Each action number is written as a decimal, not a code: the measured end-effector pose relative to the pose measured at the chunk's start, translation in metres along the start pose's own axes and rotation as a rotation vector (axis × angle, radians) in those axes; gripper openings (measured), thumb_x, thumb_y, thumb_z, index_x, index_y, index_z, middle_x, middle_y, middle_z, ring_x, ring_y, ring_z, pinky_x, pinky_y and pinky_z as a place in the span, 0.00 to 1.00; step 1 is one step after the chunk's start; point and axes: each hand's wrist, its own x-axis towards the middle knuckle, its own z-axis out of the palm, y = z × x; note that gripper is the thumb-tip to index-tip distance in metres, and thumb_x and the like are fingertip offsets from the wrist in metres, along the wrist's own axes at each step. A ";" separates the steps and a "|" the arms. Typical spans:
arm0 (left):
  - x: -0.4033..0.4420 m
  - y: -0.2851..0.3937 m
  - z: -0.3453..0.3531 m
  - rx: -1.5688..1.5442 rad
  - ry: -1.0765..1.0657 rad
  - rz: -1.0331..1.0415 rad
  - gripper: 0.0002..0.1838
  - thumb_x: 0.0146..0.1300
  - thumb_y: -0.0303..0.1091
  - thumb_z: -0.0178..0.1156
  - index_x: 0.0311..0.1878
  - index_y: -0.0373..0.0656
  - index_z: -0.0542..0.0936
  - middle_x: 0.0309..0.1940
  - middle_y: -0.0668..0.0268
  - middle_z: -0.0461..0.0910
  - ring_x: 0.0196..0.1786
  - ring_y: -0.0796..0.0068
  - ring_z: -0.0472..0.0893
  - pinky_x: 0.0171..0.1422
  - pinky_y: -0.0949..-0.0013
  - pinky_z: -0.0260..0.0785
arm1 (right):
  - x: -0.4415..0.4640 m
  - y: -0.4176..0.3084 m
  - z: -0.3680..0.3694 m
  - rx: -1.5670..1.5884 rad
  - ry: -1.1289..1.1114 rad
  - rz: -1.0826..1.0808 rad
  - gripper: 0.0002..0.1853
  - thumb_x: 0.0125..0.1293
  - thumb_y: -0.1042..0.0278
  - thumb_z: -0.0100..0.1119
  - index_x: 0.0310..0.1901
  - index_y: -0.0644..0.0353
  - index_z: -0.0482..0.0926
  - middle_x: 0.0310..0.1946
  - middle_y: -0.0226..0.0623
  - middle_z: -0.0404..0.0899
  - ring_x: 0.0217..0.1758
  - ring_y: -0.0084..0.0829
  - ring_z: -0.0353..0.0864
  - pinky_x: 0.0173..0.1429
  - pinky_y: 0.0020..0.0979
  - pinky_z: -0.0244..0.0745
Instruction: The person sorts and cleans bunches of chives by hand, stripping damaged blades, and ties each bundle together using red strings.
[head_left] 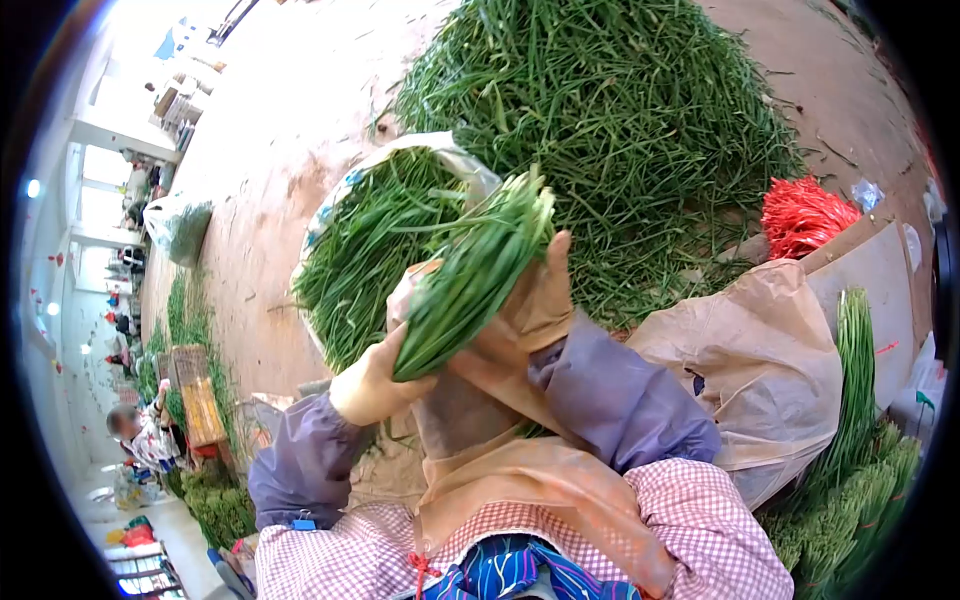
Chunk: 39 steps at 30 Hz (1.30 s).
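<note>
A bunch of long green stalks [478,270] is held up in front of my body, its pale cut ends at the upper right. My left hand [375,383], in a pale glove, is wrapped round the lower leafy part. My right hand [548,300], also gloved, is against the right side of the bunch, thumb pointing up; most of its fingers are hidden behind the stalks. Just behind the bunch stands an open plastic bag [318,225] filled with loose green leaves [370,250].
A large heap of green stalks [600,110] lies ahead. Red ties [803,218] are at the right, near a board [880,290] with an upright bundle [855,350]. Tied bundles [860,510] fill the lower right. A person [150,435] sits far left near a crate [198,395].
</note>
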 end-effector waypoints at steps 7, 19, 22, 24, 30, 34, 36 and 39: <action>-0.058 -0.047 0.000 0.015 -0.077 -0.197 0.30 0.56 0.33 0.67 0.62 0.39 0.71 0.40 0.56 0.84 0.39 0.71 0.83 0.47 0.69 0.73 | 0.020 -0.020 -0.012 -0.046 -0.078 0.210 0.24 0.71 0.48 0.55 0.61 0.55 0.73 0.32 0.30 0.73 0.41 0.31 0.76 0.56 0.42 0.76; -0.079 -0.075 0.016 0.024 0.038 -0.035 0.38 0.60 0.33 0.64 0.73 0.45 0.60 0.36 0.49 0.84 0.41 0.53 0.85 0.45 0.62 0.77 | 0.041 -0.173 0.014 -1.365 0.312 -0.128 0.16 0.66 0.60 0.64 0.50 0.57 0.75 0.26 0.26 0.75 0.21 0.19 0.69 0.20 0.22 0.66; -0.075 -0.055 0.010 0.029 0.001 -0.109 0.38 0.60 0.34 0.64 0.73 0.46 0.61 0.36 0.50 0.84 0.40 0.53 0.86 0.44 0.62 0.78 | 0.003 -0.093 0.086 -1.766 -0.208 0.297 0.38 0.56 0.56 0.72 0.68 0.51 0.67 0.54 0.44 0.76 0.58 0.34 0.76 0.51 0.37 0.80; -0.073 -0.055 0.010 0.022 -0.011 -0.070 0.39 0.60 0.34 0.64 0.74 0.47 0.60 0.35 0.50 0.84 0.39 0.53 0.86 0.43 0.61 0.78 | -0.012 -0.048 0.115 -2.370 -0.705 0.270 0.46 0.50 0.54 0.74 0.71 0.53 0.63 0.65 0.52 0.65 0.74 0.49 0.57 0.74 0.55 0.55; -0.080 -0.069 0.011 -0.003 -0.035 -0.048 0.41 0.57 0.34 0.65 0.74 0.53 0.60 0.38 0.51 0.84 0.40 0.53 0.85 0.45 0.61 0.77 | -0.018 -0.005 0.074 -2.054 -1.028 -0.131 0.27 0.50 0.63 0.73 0.52 0.58 0.76 0.58 0.50 0.73 0.66 0.53 0.69 0.71 0.53 0.58; -0.080 -0.057 0.001 -0.039 -0.142 -0.166 0.44 0.57 0.35 0.65 0.76 0.55 0.57 0.40 0.52 0.84 0.42 0.56 0.86 0.48 0.61 0.77 | -0.027 0.004 0.065 -1.863 -0.921 -0.473 0.16 0.49 0.75 0.70 0.41 0.60 0.78 0.42 0.44 0.80 0.49 0.50 0.80 0.54 0.44 0.75; -0.079 -0.059 0.002 -0.018 -0.157 -0.174 0.44 0.57 0.34 0.64 0.76 0.54 0.56 0.42 0.52 0.84 0.44 0.57 0.85 0.51 0.63 0.76 | -0.037 0.003 0.073 -1.655 -0.364 -0.106 0.07 0.67 0.75 0.58 0.46 0.60 0.77 0.39 0.37 0.83 0.42 0.35 0.84 0.50 0.36 0.78; -0.077 -0.075 0.010 -0.139 -0.129 -0.089 0.43 0.59 0.30 0.64 0.77 0.50 0.55 0.49 0.54 0.82 0.50 0.65 0.83 0.56 0.68 0.73 | -0.022 -0.012 0.073 -0.962 0.043 -0.036 0.09 0.74 0.62 0.54 0.45 0.58 0.78 0.23 0.28 0.74 0.23 0.25 0.73 0.37 0.30 0.75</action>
